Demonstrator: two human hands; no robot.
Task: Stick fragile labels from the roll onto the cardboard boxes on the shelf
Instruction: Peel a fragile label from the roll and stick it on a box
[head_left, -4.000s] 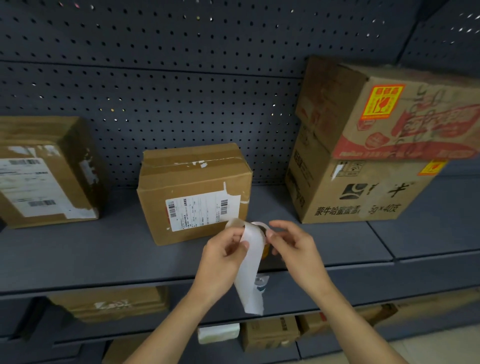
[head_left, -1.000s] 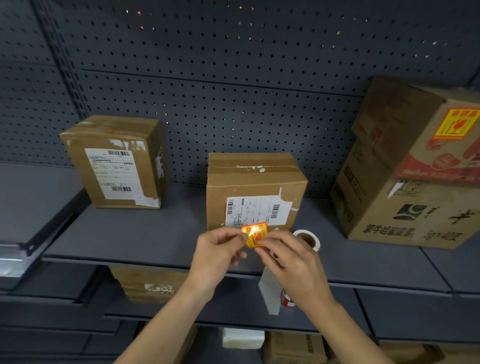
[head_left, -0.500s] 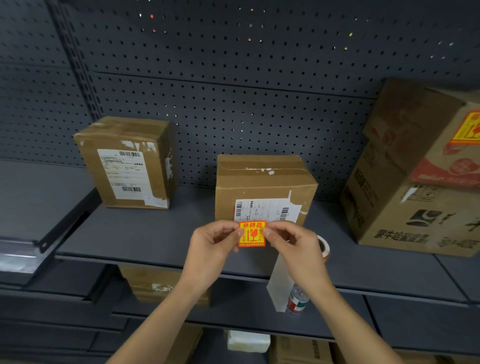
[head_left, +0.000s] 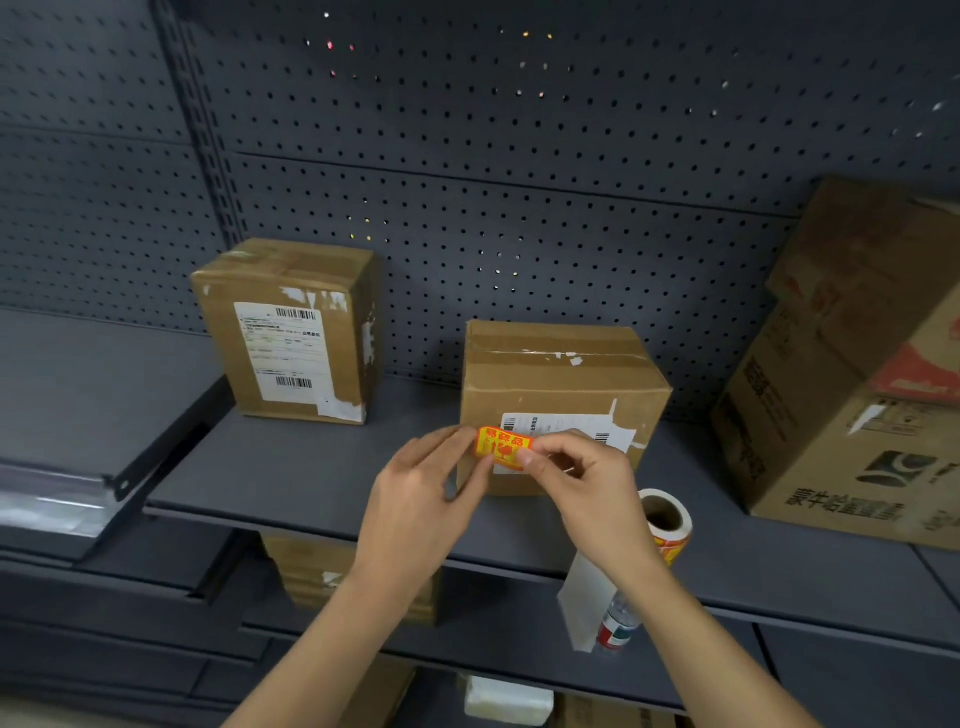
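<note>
An orange and yellow fragile label is pinched between my left hand and my right hand, right in front of the middle cardboard box on the grey shelf. The label overlaps the left end of that box's white shipping sticker. Whether it touches the box I cannot tell. The label roll hangs by my right wrist, with a white backing strip trailing down from it. Another taped box stands to the left.
Two stacked larger boxes stand at the right end of the shelf. Dark pegboard backs the shelf. A lower shelf holds a box, a small bottle and a white packet. A separate shelf section adjoins at the left.
I peeled the label off the roll, and both hands carried it up and forward to the middle box's front. The view has shifted left.
</note>
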